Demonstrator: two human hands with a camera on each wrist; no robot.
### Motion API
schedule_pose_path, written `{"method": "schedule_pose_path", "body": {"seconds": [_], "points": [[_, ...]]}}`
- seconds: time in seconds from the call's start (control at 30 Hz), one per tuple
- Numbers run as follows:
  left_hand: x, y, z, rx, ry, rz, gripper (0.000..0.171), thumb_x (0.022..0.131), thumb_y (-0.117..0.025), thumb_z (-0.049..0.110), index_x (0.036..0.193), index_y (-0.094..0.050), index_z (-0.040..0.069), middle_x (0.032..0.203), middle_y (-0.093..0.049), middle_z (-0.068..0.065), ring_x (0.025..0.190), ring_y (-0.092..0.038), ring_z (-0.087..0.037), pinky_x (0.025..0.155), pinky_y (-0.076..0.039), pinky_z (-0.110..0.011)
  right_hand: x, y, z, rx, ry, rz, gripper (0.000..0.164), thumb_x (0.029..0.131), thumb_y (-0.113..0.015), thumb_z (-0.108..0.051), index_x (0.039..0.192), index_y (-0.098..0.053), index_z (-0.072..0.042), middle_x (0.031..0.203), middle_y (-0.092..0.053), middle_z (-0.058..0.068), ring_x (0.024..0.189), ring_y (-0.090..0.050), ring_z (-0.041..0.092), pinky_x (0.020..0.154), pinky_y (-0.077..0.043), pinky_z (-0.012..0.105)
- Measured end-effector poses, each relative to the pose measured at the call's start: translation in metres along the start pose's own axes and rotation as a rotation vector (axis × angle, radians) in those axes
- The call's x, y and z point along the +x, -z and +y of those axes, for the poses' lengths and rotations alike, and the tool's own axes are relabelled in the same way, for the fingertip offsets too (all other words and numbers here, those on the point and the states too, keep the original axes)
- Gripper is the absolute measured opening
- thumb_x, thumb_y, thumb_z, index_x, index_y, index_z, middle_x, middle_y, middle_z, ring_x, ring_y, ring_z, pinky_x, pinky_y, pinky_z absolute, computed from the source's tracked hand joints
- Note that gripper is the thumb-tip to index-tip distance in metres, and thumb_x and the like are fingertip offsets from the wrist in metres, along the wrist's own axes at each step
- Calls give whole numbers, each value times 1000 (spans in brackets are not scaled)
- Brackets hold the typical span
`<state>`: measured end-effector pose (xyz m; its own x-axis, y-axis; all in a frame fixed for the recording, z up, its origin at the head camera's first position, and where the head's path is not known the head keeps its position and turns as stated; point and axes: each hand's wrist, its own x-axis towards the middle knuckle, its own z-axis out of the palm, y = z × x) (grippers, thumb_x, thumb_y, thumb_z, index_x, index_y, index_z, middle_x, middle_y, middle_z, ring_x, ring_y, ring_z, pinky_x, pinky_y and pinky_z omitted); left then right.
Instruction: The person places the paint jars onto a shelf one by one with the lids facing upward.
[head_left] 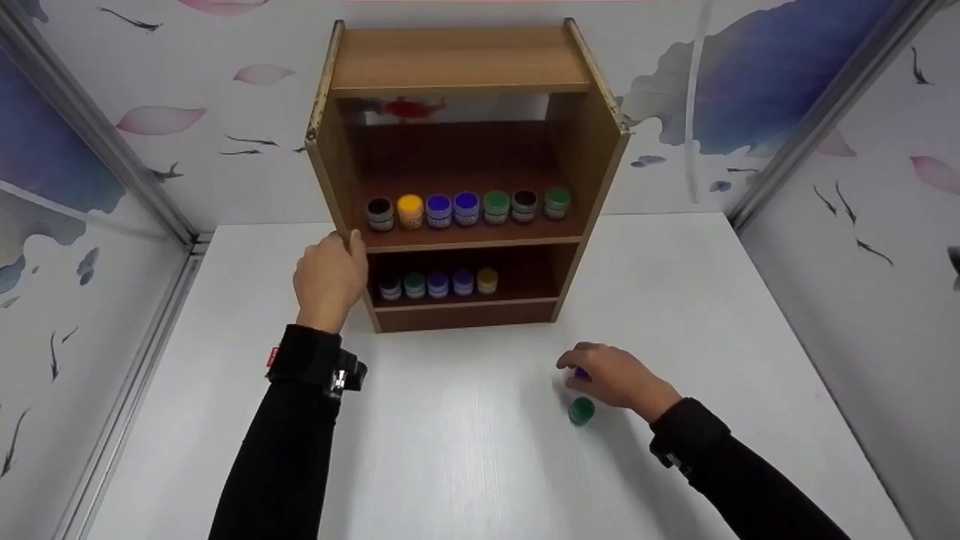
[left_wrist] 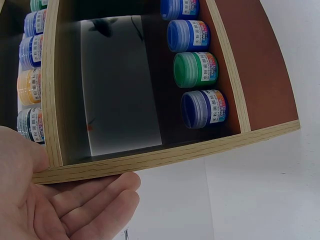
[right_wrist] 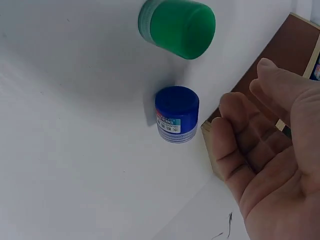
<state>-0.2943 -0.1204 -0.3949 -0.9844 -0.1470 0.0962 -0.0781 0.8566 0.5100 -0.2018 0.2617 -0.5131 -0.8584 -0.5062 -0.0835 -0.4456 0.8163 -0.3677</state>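
My left hand (head_left: 330, 274) grips the left side panel of a small wooden shelf (head_left: 461, 60), thumb at the inner edge and fingers along the outside in the left wrist view. Over the white table, my right hand (head_left: 611, 373) hovers by a blue paint jar (right_wrist: 176, 112), fingers loosely bent and apart from it. In the head view that hand mostly covers the blue jar. Closer to me lies a green paint jar (head_left: 581, 411), tipped on its side in the right wrist view. Both hold paint of the same colour as their name.
Several paint jars line the shelf's middle board, among them a yellow jar (head_left: 410, 211). More stand on the lower board, including a green jar (left_wrist: 195, 69). Patterned panels (head_left: 885, 172) enclose the white table (head_left: 450, 450) at the back and sides.
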Motion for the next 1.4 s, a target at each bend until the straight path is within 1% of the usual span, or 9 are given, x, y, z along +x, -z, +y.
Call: {"method": "schedule_pose_path", "body": {"seconds": [0.2,0.4,0.47,0.53,0.73,0.9,1.13,1.27,1.4], "points": [[-1,0,-3,-3,-13,14,56,105,-31,37,103,-65,-7,95,-69,-25,77,-67,-38,59,-50,-42,-11,-8,-3,47,-42,-109,35,82,-77,-21,114,-69,-9,108,-68,8,95,-65,23,79,-53,39],[-1,-1,-4,-5,1,9,55,105,-31,37,103,-65,-6,94,-69,-24,75,-67,-35,57,-48,-39,-16,-19,-6,12,-171,-243,59,69,-87,-37,121,-65,-21,116,-64,7,93,-60,20,80,-53,42],[-1,-1,-4,-6,2,6,55,105,-31,37,104,-65,-6,94,-69,-24,75,-66,-34,57,-47,-38,-18,-23,-7,13,-200,-272,61,67,-89,-35,121,-63,-25,118,-61,6,95,-59,21,82,-53,44],[-1,-1,-4,-8,2,3,55,105,-31,37,105,-65,-6,94,-69,-23,75,-66,-34,57,-47,-38,-19,-27,-8,24,-196,-285,60,67,-90,-29,120,-62,-27,117,-59,4,95,-60,22,84,-53,45],[-1,-2,-3,-13,1,1,55,105,-31,37,105,-65,-6,92,-69,-22,73,-65,-33,55,-46,-36,-21,-35,-7,11,-103,-247,45,73,-84,-8,112,-65,-20,109,-59,3,99,-64,25,86,-54,45],[0,-2,-3,-11,-10,8,55,105,-31,37,105,-65,-6,93,-69,-23,74,-66,-34,56,-47,-38,-20,-35,-4,39,-75,-205,38,78,-79,-1,111,-68,-17,109,-63,3,105,-64,24,90,-54,45],[-1,-1,-2,-2,-21,29,56,105,-32,36,102,-66,-8,94,-69,-25,76,-67,-38,58,-49,-42,-17,-33,2,111,-70,-162,37,81,-75,0,113,-67,-17,114,-68,2,110,-64,22,92,-53,44],[-1,-1,-2,-1,-18,34,56,105,-32,37,103,-66,-8,95,-69,-26,78,-67,-39,60,-51,-44,-17,-34,3,115,-74,-149,34,85,-73,-4,116,-63,-15,114,-68,3,110,-64,23,92,-53,43],[-1,-1,-1,-4,-12,22,56,105,-32,38,105,-65,-7,97,-69,-25,79,-68,-38,62,-51,-45,-17,-34,2,104,-93,-135,31,88,-70,-7,118,-65,-13,115,-67,5,109,-64,23,92,-54,42]]}}
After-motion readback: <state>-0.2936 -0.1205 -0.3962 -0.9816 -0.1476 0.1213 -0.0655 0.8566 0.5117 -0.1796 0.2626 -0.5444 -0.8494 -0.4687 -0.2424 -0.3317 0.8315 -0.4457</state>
